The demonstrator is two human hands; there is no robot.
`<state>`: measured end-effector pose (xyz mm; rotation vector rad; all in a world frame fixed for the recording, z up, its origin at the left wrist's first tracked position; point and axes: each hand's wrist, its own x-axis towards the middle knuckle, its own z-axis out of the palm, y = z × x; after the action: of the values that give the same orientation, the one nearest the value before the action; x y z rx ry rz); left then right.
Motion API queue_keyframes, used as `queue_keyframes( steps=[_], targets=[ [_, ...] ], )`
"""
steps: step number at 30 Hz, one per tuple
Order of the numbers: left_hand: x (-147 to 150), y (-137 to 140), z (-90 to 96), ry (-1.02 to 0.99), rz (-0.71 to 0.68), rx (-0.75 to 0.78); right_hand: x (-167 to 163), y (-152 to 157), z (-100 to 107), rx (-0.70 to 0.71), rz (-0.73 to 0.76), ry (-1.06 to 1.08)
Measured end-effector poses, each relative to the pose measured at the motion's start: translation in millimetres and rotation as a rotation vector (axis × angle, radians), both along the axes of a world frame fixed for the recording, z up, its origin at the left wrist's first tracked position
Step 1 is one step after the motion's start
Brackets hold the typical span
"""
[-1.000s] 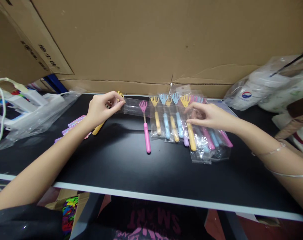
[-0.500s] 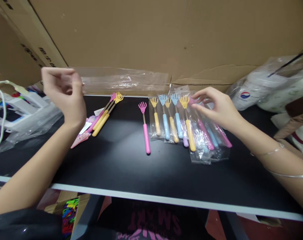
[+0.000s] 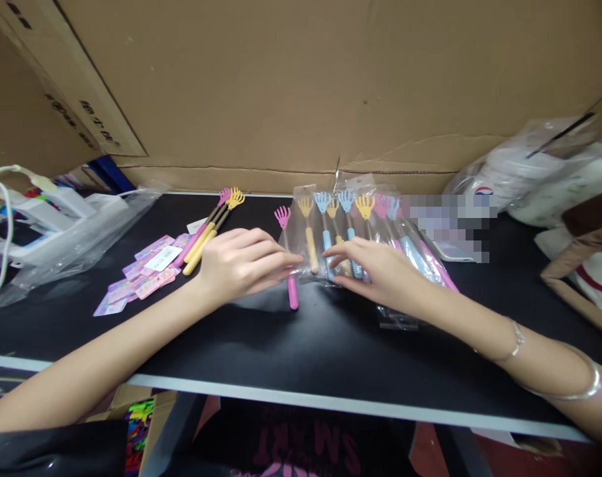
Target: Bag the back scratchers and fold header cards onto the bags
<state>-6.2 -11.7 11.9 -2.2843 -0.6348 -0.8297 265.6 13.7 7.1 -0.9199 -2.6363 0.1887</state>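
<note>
My left hand reaches in from the left. Its fingertips are drawn together at the edge of a clear plastic bag, over the shaft of a pink back scratcher. Just right of it lies a yellow back scratcher in clear plastic. My right hand hovers palm down over the bagged scratchers, thumb and fingers apart, nothing seen in it. Beneath it are blue back scratchers and another yellow back scratcher, their handles partly covered by the hand.
Pink and yellow scratchers lie at the left beside a pile of printed cards. Far left stands a white power strip under plastic. A bagged cup and a plush toy are at the right. Cardboard walls the back.
My left hand has come down and right from its raised spot, and the long clear bag no longer stretches across the back. My right hand has moved left and nearer, uncovering the scratchers' heads.
</note>
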Motion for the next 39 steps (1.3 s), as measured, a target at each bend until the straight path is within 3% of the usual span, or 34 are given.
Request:
queue_keyframes(
  steps=[3, 10, 18, 23, 32, 39],
  targets=[
    [7.3, -3.3, -6.0, 0.028, -0.01, -0.018, -7.8, -15.1, -3.0, -0.214, 0.09, 0.092],
    [15.5, -9.4, -11.6, 0.008, -0.08, -0.103, -15.0, -32.0, -3.1, -0.479, 0.242, 0.267],
    [12.7, -4.9, -13.2, -0.02, -0.024, -0.245, -14.3, -24.3, -0.9, -0.377, 0.058, 0.439],
    [4.5, 4.3, -14.4, -0.011, 0.0, -0.253, -14.2, -22.3, 5.2, -0.338, -0.003, 0.521],
    [-2.6, 10.6, -14.2, 0.064, -0.01, -0.302, -6.9, -6.7, 4.4, -1.0, 0.234, 0.609],
    [-4.3, 8.3, -17.9, 0.023, 0.051, -0.26, -6.4, -11.5, 7.6, -1.304, 0.415, 0.63]
  ],
)
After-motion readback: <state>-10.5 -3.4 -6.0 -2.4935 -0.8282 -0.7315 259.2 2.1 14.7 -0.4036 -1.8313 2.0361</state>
